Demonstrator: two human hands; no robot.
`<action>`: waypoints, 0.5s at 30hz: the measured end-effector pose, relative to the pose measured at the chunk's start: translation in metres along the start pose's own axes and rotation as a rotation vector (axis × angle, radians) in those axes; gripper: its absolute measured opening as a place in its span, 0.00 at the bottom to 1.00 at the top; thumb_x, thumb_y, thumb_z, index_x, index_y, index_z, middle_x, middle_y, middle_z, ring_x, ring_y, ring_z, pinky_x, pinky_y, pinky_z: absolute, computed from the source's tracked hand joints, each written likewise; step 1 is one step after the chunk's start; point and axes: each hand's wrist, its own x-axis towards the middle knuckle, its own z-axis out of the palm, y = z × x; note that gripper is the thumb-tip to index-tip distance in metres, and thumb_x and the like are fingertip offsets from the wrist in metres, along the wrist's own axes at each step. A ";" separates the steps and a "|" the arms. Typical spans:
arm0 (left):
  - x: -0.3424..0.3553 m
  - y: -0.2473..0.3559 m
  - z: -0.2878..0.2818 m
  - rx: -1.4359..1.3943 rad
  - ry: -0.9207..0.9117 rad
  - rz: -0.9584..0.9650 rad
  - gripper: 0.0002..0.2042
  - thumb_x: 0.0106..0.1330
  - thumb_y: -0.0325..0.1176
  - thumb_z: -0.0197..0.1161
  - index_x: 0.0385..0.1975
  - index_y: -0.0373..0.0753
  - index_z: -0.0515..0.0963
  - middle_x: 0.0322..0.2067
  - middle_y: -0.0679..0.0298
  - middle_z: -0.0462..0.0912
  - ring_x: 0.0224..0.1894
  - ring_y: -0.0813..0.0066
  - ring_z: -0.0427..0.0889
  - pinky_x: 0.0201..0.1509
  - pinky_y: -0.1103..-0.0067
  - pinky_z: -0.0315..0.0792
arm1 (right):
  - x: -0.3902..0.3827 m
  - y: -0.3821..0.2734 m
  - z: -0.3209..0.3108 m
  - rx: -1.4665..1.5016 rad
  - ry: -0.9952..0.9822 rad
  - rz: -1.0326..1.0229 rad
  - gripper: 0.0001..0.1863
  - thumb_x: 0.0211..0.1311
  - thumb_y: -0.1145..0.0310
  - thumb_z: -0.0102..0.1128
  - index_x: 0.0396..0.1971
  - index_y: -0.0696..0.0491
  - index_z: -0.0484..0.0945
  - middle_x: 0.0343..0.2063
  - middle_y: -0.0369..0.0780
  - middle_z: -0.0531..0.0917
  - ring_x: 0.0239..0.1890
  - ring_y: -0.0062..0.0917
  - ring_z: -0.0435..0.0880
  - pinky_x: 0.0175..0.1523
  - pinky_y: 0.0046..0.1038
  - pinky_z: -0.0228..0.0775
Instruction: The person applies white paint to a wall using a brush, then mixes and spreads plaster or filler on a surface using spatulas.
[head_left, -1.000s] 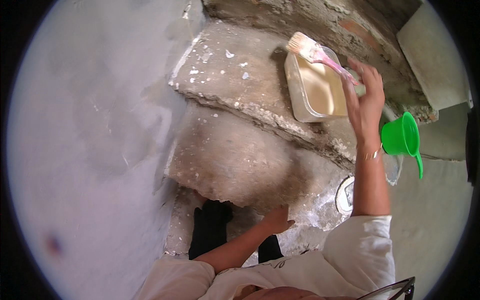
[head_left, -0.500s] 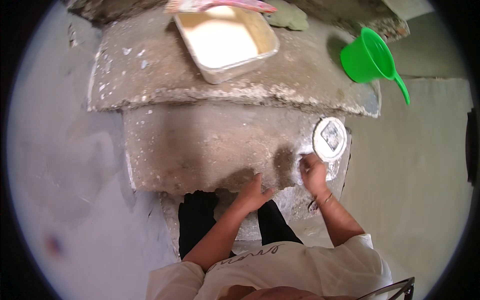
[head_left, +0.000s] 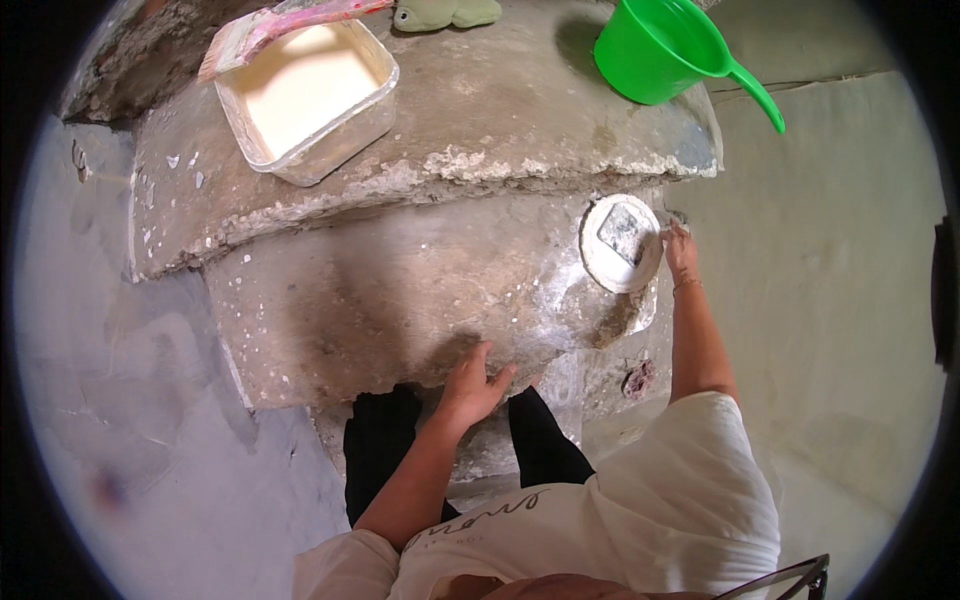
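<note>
My left hand is open, thumb and fingers apart, at the broken front edge of the worn concrete step. Just right of a round white lid with a grey square centre, my right hand has curled fingers at the step's edge; what they grip is hidden. On the step above, a plastic tub of cream-white liquid has a paintbrush with a pink-stained handle lying across its back rim.
A green plastic dipper and a pale green lumpy object sit on the upper step. A small reddish lump lies lower right. A grey plastered surface borders the left, a smooth grey-green one the right.
My right hand has left the paintbrush, which rests on the tub, and moved down, then to the lid's right side. My left hand stays at the step edge. The view has turned.
</note>
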 end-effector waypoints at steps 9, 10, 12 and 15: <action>0.001 -0.005 0.013 0.053 0.016 0.052 0.30 0.61 0.47 0.63 0.57 0.33 0.67 0.51 0.46 0.75 0.50 0.54 0.77 0.55 0.68 0.70 | 0.020 0.008 0.036 0.005 -0.183 0.109 0.24 0.55 0.56 0.45 0.37 0.61 0.79 0.35 0.54 0.82 0.42 0.45 0.80 0.49 0.38 0.69; 0.003 -0.001 0.017 0.048 -0.002 0.069 0.30 0.61 0.47 0.63 0.57 0.33 0.67 0.51 0.46 0.75 0.50 0.54 0.77 0.55 0.68 0.70 | 0.024 0.028 0.024 -0.136 -0.142 -0.029 0.23 0.54 0.56 0.46 0.37 0.61 0.79 0.34 0.55 0.81 0.40 0.46 0.81 0.47 0.38 0.69; 0.003 -0.004 0.019 0.056 0.017 0.087 0.29 0.61 0.46 0.63 0.57 0.32 0.67 0.50 0.46 0.75 0.50 0.54 0.77 0.55 0.69 0.70 | 0.018 0.022 0.023 -0.256 -0.130 -0.176 0.23 0.52 0.57 0.48 0.36 0.61 0.79 0.33 0.56 0.81 0.39 0.47 0.81 0.46 0.39 0.70; 0.004 -0.014 0.019 0.068 0.050 0.087 0.29 0.61 0.46 0.63 0.56 0.32 0.67 0.50 0.46 0.76 0.49 0.54 0.78 0.54 0.68 0.70 | -0.014 -0.051 0.008 -0.009 -0.155 0.133 0.23 0.48 0.57 0.52 0.35 0.62 0.79 0.30 0.54 0.82 0.33 0.42 0.82 0.41 0.36 0.71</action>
